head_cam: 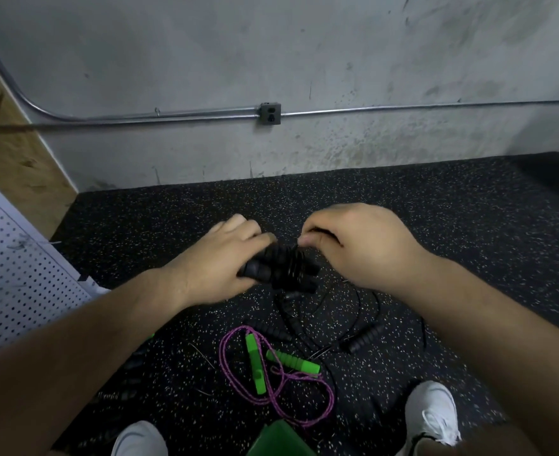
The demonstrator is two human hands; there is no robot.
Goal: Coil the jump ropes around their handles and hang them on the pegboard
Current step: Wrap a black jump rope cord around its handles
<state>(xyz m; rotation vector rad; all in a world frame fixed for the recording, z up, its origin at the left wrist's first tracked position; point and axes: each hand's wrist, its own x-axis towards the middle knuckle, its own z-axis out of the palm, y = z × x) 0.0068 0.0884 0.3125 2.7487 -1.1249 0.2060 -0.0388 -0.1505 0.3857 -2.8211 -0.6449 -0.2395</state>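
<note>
Left hand (219, 258) is curled round the black handles (255, 269), held side by side above the floor (436, 199), thumb on top and fingers wrapped underneath. A black cord (291, 268) is wound in tight turns round the middle of the handles. Right hand (360, 245) meets the bundle at its far end, thumb and forefinger closed in a pinch on the cord, other fingers curled in. Below the hands, more black ropes (365, 337) lie tangled on the floor. Nearer the person lies a pink rope (221, 353) in loose loops with its two green handles (255, 363) uncoiled. The white pegboard (18, 264) leans at the left, well apart from the bundle. White shoes (431, 413) show at the bottom edge
</note>
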